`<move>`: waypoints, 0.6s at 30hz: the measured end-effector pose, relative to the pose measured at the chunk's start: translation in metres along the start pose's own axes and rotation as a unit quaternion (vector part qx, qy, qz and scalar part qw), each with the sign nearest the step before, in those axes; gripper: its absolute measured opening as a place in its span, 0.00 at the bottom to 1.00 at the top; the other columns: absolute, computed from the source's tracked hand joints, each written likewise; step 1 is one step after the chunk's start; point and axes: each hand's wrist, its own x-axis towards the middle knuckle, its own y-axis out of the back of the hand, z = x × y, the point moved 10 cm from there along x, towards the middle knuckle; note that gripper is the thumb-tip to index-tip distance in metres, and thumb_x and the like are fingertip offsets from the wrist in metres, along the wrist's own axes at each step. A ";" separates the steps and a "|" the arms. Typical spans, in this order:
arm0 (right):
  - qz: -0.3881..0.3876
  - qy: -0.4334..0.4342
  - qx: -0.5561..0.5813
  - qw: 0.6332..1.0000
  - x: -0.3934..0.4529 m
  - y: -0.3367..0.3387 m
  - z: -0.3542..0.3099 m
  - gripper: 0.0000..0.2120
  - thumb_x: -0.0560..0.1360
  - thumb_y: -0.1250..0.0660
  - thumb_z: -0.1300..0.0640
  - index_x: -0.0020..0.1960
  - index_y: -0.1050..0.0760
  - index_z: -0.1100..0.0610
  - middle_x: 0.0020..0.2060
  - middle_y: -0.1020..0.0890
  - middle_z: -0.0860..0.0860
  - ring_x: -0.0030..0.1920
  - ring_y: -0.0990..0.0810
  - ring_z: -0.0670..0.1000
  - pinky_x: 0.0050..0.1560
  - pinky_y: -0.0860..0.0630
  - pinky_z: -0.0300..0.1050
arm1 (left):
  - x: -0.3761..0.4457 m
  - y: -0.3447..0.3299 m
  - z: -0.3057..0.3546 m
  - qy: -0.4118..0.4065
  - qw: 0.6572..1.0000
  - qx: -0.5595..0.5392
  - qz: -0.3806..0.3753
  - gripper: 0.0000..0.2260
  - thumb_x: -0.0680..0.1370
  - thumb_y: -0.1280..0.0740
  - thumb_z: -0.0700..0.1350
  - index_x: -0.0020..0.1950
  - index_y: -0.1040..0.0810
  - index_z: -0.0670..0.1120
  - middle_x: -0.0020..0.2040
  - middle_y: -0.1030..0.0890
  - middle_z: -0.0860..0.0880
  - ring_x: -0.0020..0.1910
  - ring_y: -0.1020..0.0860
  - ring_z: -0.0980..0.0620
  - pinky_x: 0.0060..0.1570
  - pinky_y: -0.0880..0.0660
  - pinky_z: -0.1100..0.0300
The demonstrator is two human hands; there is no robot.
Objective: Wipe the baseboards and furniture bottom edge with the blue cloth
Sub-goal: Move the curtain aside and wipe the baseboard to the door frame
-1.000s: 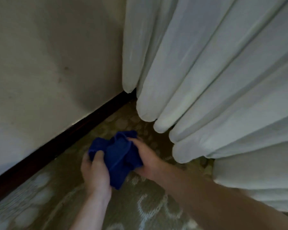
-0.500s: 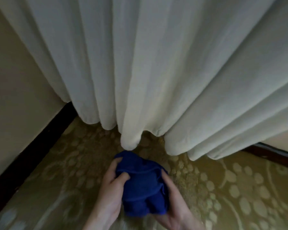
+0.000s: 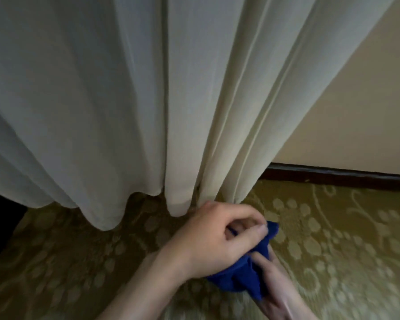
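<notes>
The blue cloth [image 3: 243, 277] is bunched between both hands, low and right of centre, just above the carpet. My left hand [image 3: 217, 241] lies over its top with the fingers curled on the cloth. My right hand [image 3: 275, 289] holds it from below and to the right. A dark baseboard [image 3: 337, 175] runs along the foot of the cream wall at the right, apart from the cloth. Another dark stretch of baseboard [image 3: 0, 225] shows at the far left edge.
Pale curtains [image 3: 148, 100] hang in folds over most of the view, their hems just above the floor right behind my hands. A patterned olive carpet [image 3: 333, 239] covers the floor. The cream wall [image 3: 367, 112] stands at the right.
The view has swung right: the left wall has gone out of sight and the right wall and its baseboard have come in. Both hands, still on the cloth, now sit further right by the curtain hem.
</notes>
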 end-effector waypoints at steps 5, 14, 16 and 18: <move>-0.008 0.023 -0.009 1.000 0.005 -0.027 -0.021 0.24 0.75 0.44 0.72 0.64 0.25 0.52 0.56 0.17 0.60 0.56 0.18 0.62 0.58 0.23 0.59 | 0.051 -0.011 0.023 -0.030 0.990 -0.138 -0.031 0.21 0.81 0.36 0.49 0.74 0.33 0.58 0.69 0.26 0.57 0.65 0.27 0.65 0.66 0.28 0.61; 0.084 0.074 0.018 0.994 0.016 -0.034 -0.064 0.23 0.73 0.45 0.71 0.63 0.27 0.55 0.53 0.17 0.60 0.49 0.18 0.60 0.47 0.20 0.53 | 0.112 0.008 0.037 -0.035 0.977 -0.204 0.058 0.27 0.79 0.35 0.51 0.77 0.39 0.57 0.74 0.32 0.56 0.70 0.32 0.61 0.74 0.36 0.53; 0.111 0.099 0.022 0.989 0.019 -0.028 -0.081 0.23 0.73 0.45 0.71 0.64 0.28 0.55 0.54 0.18 0.61 0.49 0.18 0.60 0.47 0.20 0.54 | 0.120 0.023 0.033 -0.015 0.965 -0.242 0.098 0.26 0.80 0.35 0.49 0.77 0.39 0.56 0.75 0.33 0.55 0.71 0.32 0.60 0.73 0.35 0.53; 0.125 0.113 0.012 0.986 0.022 -0.027 -0.095 0.23 0.73 0.44 0.71 0.65 0.28 0.55 0.54 0.18 0.60 0.49 0.17 0.60 0.45 0.20 0.53 | 0.122 0.038 0.029 -0.008 0.960 -0.253 0.117 0.26 0.81 0.36 0.47 0.77 0.40 0.56 0.75 0.35 0.56 0.72 0.34 0.59 0.69 0.34 0.57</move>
